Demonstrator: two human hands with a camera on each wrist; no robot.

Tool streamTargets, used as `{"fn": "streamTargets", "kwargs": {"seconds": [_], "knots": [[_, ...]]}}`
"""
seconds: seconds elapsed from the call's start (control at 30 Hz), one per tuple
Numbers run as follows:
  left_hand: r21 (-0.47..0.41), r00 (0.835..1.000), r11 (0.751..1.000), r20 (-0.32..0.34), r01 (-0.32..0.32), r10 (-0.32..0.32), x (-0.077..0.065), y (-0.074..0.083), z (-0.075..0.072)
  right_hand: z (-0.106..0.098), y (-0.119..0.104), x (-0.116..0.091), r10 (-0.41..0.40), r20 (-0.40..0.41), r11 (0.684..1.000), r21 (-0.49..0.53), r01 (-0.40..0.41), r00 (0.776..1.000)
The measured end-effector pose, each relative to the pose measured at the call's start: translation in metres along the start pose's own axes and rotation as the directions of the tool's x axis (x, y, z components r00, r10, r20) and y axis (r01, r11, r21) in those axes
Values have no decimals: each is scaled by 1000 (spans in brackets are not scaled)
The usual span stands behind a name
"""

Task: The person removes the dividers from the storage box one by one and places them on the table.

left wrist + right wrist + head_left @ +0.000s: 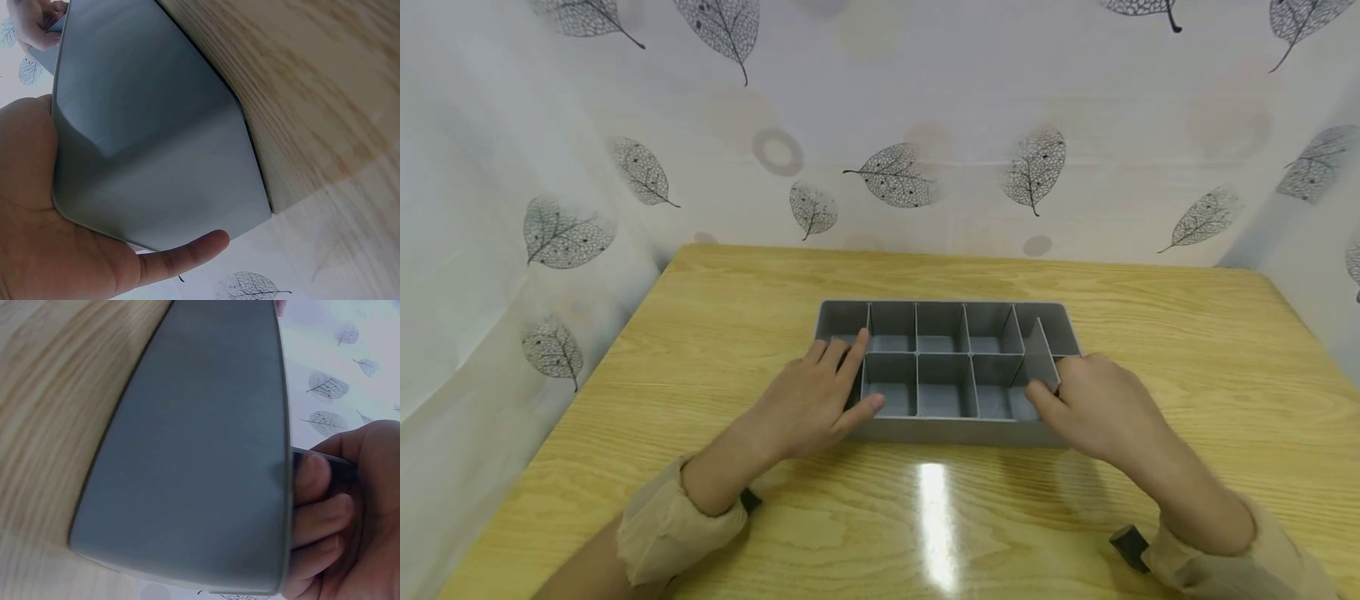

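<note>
A grey divided box [955, 429] sits on the table, split by thin upright panels into two rows of compartments. My left hand [808, 400] rests over its left end with fingers and thumb spread; the little finger lies straight along the outer end wall in the left wrist view. At the right end, my right hand [1097, 404] pinches a loose grey divider panel [1040, 354] by its near edge. That panel stands askew and partly above the rim. Curled right fingers [322, 519] show just beyond the box's front wall [194, 462] in the right wrist view.
The box stands on a light wood-grain table [737, 308], with table surface on all sides of it. A pale curtain with leaf prints [895, 175] hangs behind. Dark wrist straps or mounts [1129, 547] show at the sleeves.
</note>
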State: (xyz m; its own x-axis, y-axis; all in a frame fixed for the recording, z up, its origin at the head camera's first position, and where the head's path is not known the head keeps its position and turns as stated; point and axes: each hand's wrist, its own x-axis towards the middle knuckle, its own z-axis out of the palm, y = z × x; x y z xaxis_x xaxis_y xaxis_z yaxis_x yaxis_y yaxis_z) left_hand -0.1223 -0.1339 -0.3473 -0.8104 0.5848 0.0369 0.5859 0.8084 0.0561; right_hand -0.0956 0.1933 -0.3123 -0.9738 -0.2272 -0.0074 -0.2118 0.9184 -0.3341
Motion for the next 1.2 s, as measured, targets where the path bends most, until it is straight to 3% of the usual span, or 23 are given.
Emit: {"fn": "streamTargets", "kwargs": {"seconds": [0.2, 0.47, 0.63, 0.8, 0.9, 1.03, 1.13, 1.2], "knots": [[4, 1000, 1000, -2, 3, -3, -1, 0, 0, -4, 0, -1, 24, 54, 998, 60, -28, 998], [2, 1000, 1000, -3, 7, -7, -1, 0, -1, -10, -2, -5, 33, 23, 996, 76, -35, 999], [5, 1000, 1000, -6, 5, -5, -1, 1, -1, -21, 8, -4, -8, -125, 998, 62, 16, 992], [1, 1000, 1000, 7, 9, -9, 0, 2, -1, -36, 33, 1, -17, -354, 997, 63, 42, 935], [-1, 1000, 1000, 11, 11, -11, 0, 2, 0, -45, 48, 2, 7, -398, 997, 68, 22, 917], [-7, 1000, 1000, 13, 16, -16, 0, 2, -1, -53, 66, 6, 63, -333, 995, 88, -35, 941], [-11, 1000, 1000, 18, 22, -22, 0, 2, -1, -55, 85, 13, 142, -185, 987, 98, -126, 972], [-8, 999, 1000, 24, 23, -23, 0, 2, -1, -55, 102, 17, 198, -48, 978, 81, -194, 979]]}}
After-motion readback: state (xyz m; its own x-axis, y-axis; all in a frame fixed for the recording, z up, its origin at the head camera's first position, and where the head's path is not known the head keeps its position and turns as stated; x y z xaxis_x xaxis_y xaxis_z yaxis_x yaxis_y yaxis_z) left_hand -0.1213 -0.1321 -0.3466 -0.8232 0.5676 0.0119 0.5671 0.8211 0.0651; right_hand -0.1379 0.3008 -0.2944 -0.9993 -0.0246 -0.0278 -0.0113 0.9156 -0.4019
